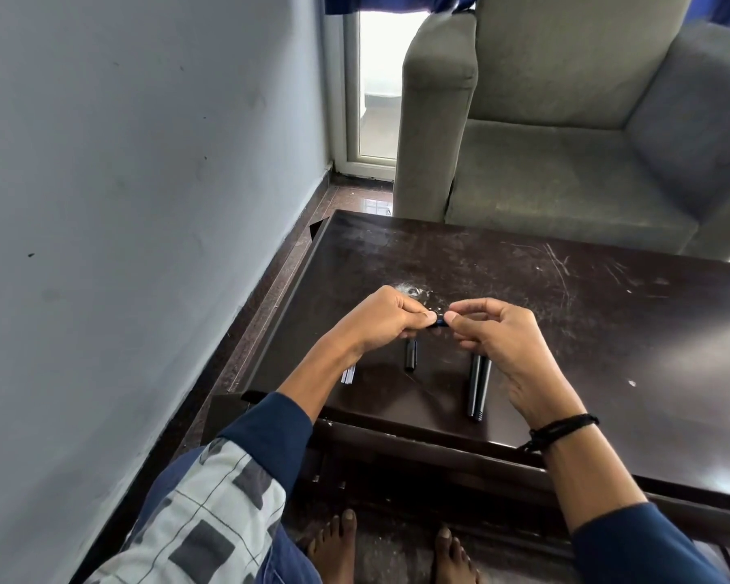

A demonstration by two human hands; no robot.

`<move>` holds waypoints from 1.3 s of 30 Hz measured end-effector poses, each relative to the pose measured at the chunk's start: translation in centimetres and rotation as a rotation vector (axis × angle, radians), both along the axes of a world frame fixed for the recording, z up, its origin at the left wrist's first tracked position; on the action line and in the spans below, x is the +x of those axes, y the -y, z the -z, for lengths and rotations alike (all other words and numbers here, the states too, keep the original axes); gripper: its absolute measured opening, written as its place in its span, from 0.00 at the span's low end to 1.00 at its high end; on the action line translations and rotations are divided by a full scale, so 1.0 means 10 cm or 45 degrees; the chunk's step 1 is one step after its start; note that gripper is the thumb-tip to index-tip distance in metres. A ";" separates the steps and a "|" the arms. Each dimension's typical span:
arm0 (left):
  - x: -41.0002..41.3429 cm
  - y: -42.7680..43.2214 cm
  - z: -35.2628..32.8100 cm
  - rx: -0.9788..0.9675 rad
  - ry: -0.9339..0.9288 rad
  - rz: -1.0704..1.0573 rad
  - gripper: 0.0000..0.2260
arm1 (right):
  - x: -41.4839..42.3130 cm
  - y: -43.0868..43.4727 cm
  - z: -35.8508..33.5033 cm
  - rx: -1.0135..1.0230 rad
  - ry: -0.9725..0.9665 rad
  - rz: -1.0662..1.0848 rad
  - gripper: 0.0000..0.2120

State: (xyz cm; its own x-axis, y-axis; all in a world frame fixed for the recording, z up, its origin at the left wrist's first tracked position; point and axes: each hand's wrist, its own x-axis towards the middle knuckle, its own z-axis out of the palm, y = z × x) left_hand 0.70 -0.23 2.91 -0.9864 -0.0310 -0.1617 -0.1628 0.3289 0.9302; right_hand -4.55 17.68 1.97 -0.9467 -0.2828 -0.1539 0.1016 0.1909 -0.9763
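The left hand (380, 326) and right hand (498, 339) meet above the worktop (607, 330), each pinching one end of a blue pen part (439, 323) whose long axis runs sideways between them.

Small dark-blue piece (439, 323) above dark brown table (607, 314); black barrels (474, 387) on it; grey-green armchair (565, 120) beyond.
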 end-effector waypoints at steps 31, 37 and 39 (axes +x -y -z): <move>0.03 -0.02 -0.02 -0.034 0.010 0.045 0.22 | 0.04 0.02 -0.02 0.043 0.018 -0.013 0.04; 0.04 -0.02 -0.02 -0.057 0.010 0.052 0.23 | 0.05 0.03 -0.02 0.055 0.051 0.002 0.03; 0.04 -0.02 -0.03 -0.050 0.011 0.049 0.22 | 0.05 0.02 -0.03 0.049 0.055 -0.018 0.01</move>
